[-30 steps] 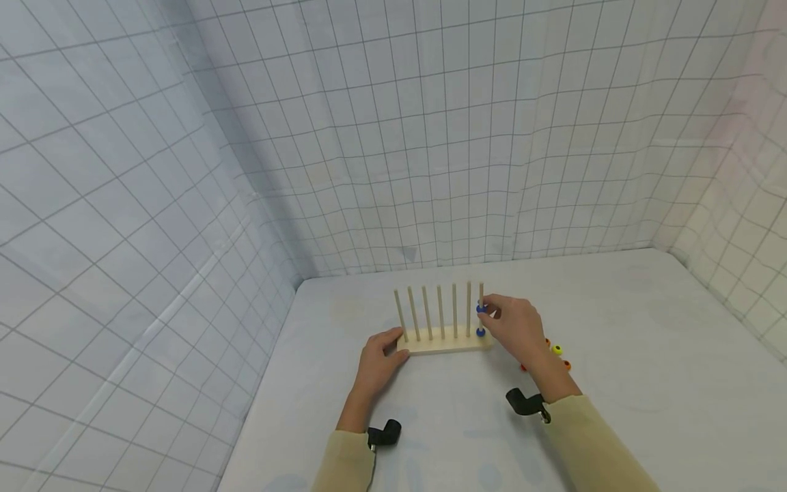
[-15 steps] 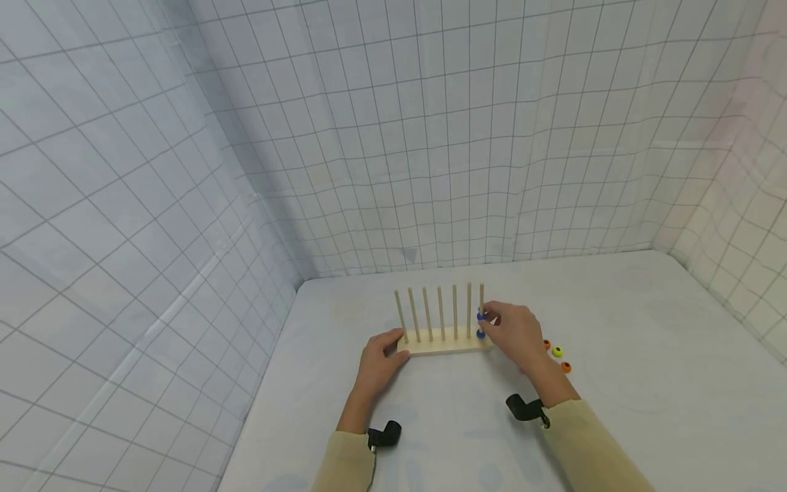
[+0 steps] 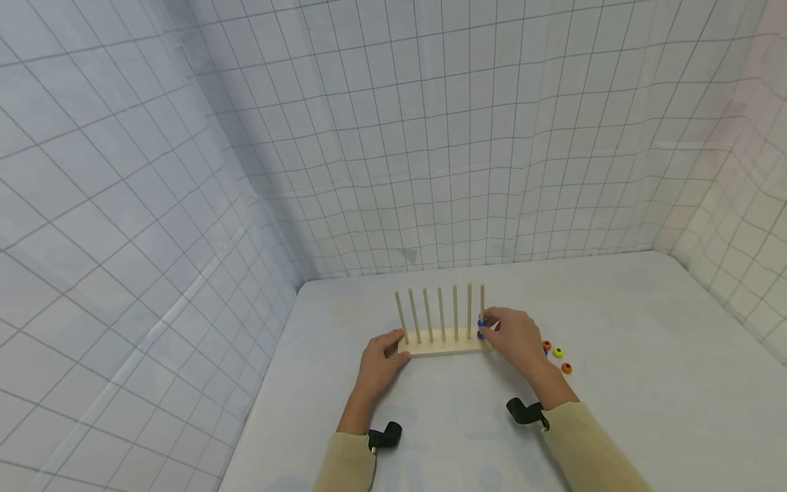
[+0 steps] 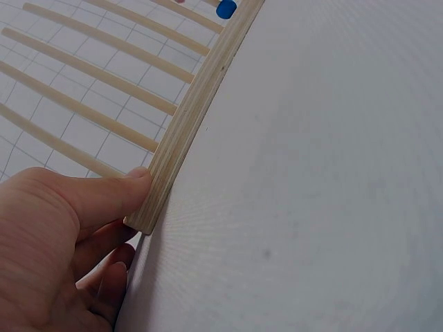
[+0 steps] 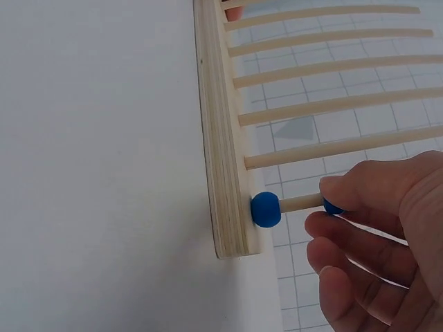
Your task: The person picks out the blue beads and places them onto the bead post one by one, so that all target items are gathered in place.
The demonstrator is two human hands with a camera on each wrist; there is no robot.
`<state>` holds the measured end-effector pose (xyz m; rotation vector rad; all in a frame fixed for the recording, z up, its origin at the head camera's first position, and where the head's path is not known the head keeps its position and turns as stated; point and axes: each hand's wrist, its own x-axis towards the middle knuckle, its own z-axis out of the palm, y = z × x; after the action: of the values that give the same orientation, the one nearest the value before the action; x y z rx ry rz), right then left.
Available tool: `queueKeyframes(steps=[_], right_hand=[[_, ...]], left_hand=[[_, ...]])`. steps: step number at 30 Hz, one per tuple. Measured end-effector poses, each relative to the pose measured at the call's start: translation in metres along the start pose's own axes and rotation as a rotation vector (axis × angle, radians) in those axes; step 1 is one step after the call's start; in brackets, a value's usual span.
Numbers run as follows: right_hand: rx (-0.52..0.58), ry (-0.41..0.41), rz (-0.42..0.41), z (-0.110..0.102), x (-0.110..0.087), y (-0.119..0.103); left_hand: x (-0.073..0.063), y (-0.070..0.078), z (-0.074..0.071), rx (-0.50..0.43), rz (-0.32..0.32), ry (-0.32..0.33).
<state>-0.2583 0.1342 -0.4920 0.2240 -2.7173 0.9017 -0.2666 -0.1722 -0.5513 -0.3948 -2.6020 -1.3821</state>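
Note:
A pale wooden pegboard (image 3: 439,348) with several upright dowels stands on the table. My left hand (image 3: 376,362) grips its left end, thumb on the near edge, as the left wrist view also shows. At the right end, my right hand (image 3: 515,336) pinches a blue bead (image 5: 333,206) that is threaded on the rightmost dowel (image 5: 301,203). Below it on the same dowel, a second blue bead (image 5: 266,209) rests against the base. A small gap separates the two beads. The other dowels carry no beads.
Right of the right hand lie loose beads: an orange one (image 3: 566,368), a yellow one (image 3: 558,352) and another orange one (image 3: 546,345) with a blue one partly hidden beside it. Grid-patterned cloth (image 3: 430,137) hangs behind the white table (image 3: 455,424).
My right hand has slid the pinched blue bead down the rightmost dowel, closer to the lower blue bead. The left hand keeps its grip on the pegboard.

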Motion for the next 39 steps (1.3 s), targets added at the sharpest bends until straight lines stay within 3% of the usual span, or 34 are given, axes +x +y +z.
queueKeyframes(steps=[17, 27, 33, 39], right_hand=[[-0.012, -0.077, 0.05, 0.007, 0.0, 0.006], [-0.002, -0.071, 0.033, 0.011, -0.003, 0.012], [0.0, -0.058, -0.012, 0.002, -0.007, 0.016], [-0.012, -0.06, -0.074, -0.018, -0.009, 0.024]], left_hand=[[0.0, 0.003, -0.001, 0.011, 0.021, 0.005], [-0.003, 0.002, 0.0, -0.001, 0.012, -0.007], [-0.005, 0.002, 0.001, -0.019, 0.008, -0.016], [-0.003, 0.004, -0.001, 0.028, 0.009, -0.007]])
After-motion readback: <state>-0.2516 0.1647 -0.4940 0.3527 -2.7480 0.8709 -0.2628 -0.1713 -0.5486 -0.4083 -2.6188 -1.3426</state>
